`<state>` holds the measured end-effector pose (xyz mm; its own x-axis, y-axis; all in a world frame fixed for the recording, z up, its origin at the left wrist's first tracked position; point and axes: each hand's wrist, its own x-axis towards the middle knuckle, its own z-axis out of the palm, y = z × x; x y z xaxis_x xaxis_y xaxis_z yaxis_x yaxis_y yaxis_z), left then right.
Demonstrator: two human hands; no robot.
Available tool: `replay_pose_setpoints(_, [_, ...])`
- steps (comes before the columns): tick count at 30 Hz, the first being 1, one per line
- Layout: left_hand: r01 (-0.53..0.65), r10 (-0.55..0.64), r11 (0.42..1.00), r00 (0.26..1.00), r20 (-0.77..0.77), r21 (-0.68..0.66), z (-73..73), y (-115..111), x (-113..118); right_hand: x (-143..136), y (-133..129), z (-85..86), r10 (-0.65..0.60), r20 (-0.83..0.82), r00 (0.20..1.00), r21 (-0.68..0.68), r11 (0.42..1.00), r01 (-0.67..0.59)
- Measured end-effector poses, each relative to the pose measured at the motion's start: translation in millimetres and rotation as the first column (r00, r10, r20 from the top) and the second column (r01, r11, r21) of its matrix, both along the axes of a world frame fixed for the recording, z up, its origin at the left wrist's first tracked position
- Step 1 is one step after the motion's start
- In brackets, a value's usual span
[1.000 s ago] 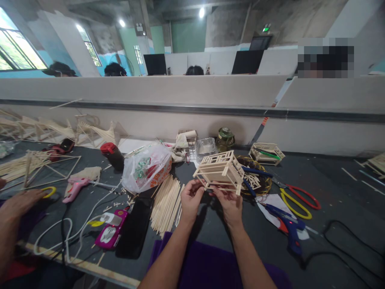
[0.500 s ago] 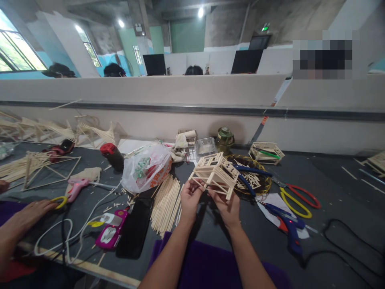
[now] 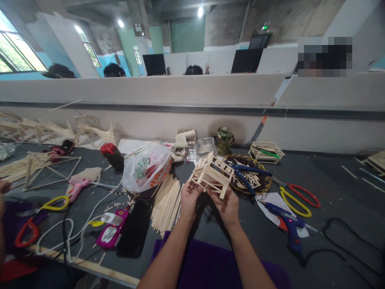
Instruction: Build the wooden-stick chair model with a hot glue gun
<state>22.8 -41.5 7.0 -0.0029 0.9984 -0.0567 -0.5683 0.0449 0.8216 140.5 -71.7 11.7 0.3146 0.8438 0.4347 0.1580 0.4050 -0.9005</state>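
Observation:
A small openwork model built of wooden sticks (image 3: 212, 173) is held up above the dark table, tilted, between both hands. My left hand (image 3: 190, 198) is closed on its left lower edge, thumb against the frame. On the right lower side, my right hand (image 3: 225, 202) grips the same model; some of its fingers are hidden underneath. Below and left of the model lies a pile of loose wooden sticks (image 3: 166, 204). Behind the right hand is a woven basket (image 3: 268, 185) of short stick pieces, with blue-handled pliers (image 3: 245, 176) across it.
A blue glue gun (image 3: 287, 222) and red-yellow scissors (image 3: 296, 200) lie at right. Left are a plastic bag (image 3: 144, 168), a black phone (image 3: 134, 228), a pink glue gun (image 3: 76, 188) with its cord, and another pair of scissors (image 3: 33, 224). A co-worker's hand (image 3: 3, 188) shows at the far left.
The stick model has turned and tilted slightly in both hands, its right end shifting left. At left, the co-worker's hand has drawn back from the scissors, leaving them on the table.

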Motion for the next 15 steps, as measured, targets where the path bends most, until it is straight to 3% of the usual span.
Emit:
replay_pose_setpoints(5, [0.034, -0.033, 0.999, 0.998, 0.048, -0.03, -3.6, 1, 0, 0, 0, 3.6, -0.005, -0.011, 1.0, 0.023, 1.0, 0.005])
replay_pose_setpoints(15, [0.054, -0.049, 0.997, 0.996, 0.073, -0.063, -1.0, 1, 1, 4, 2, -9.5, 0.006, 0.024, 1.0, -0.027, 1.0, -0.005])
